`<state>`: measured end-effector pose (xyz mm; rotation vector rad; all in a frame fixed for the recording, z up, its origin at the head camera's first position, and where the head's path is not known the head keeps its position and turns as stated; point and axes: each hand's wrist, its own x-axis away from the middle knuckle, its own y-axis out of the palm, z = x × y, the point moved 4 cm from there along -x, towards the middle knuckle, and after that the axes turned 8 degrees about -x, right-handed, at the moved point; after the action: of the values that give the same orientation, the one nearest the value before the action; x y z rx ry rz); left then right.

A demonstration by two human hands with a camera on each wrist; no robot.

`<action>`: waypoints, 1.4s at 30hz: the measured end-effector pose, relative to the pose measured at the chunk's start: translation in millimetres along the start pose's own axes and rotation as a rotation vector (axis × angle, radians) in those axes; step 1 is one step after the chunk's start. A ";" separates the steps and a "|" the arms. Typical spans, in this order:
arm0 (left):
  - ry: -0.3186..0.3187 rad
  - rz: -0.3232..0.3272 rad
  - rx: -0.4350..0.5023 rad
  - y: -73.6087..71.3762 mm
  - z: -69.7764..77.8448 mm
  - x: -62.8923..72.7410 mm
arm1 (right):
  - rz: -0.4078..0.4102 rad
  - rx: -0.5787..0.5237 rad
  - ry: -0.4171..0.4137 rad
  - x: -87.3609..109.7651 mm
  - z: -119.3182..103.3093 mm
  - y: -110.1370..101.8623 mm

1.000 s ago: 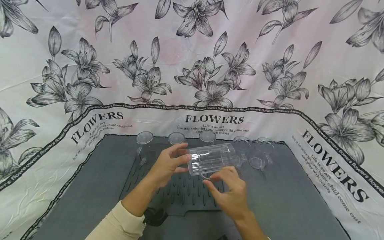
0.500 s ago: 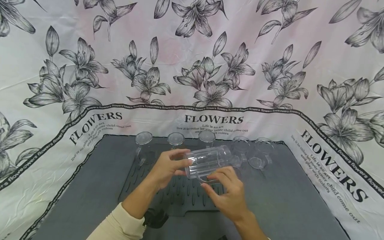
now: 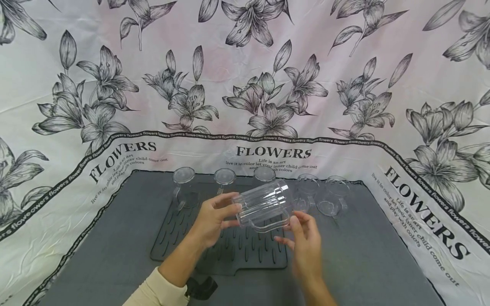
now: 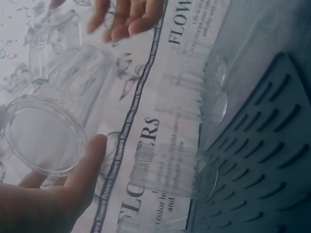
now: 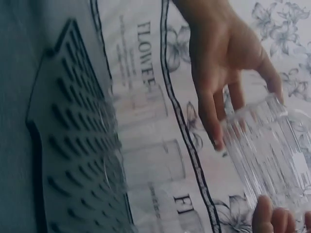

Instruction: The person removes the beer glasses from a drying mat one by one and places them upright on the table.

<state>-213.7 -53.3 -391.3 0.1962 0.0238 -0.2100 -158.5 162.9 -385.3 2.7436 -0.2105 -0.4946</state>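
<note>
The left hand (image 3: 212, 216) grips 1 clear mug (image 3: 262, 202) by its round end, thumb on 1 side and fingers on the other, holding it tilted above the dark ridged mat (image 3: 241, 261). The mug's handle (image 3: 268, 228) is on its lower side, and just beside it the right hand (image 3: 306, 244) hangs ungripping, fingers loosely bent; contact is hard to tell. Behind, 5 clear mugs (image 3: 183, 175) stand in a row.
</note>
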 end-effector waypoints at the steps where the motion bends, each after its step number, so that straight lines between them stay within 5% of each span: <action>1: 0.005 0.007 0.014 0.4 -1.1 0.5 | -0.015 -0.037 0.070 1.1 3.5 2.8; 4: 0.015 0.023 0.057 2.1 -3.9 1.2 | -0.098 -0.124 0.170 3.8 8.1 12.0; 11: 0.042 -0.029 0.163 4.6 -10.1 0.9 | -0.229 -0.265 0.148 2.8 2.1 23.4; 20: 0.129 -0.162 0.098 1.6 -17.7 0.8 | -0.348 -0.408 0.210 1.8 -13.9 29.3; 30: 0.190 -0.260 -0.077 1.9 -26.8 1.7 | -0.247 -0.285 0.308 0.2 -16.5 29.5; 42: 0.206 -0.258 -0.195 -0.6 -26.3 2.6 | -0.264 -0.090 0.247 0.5 -14.2 30.4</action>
<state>-211.3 -49.3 -417.2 0.0185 0.2742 -0.4423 -155.4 138.9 -362.0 2.7229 0.2316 -0.2188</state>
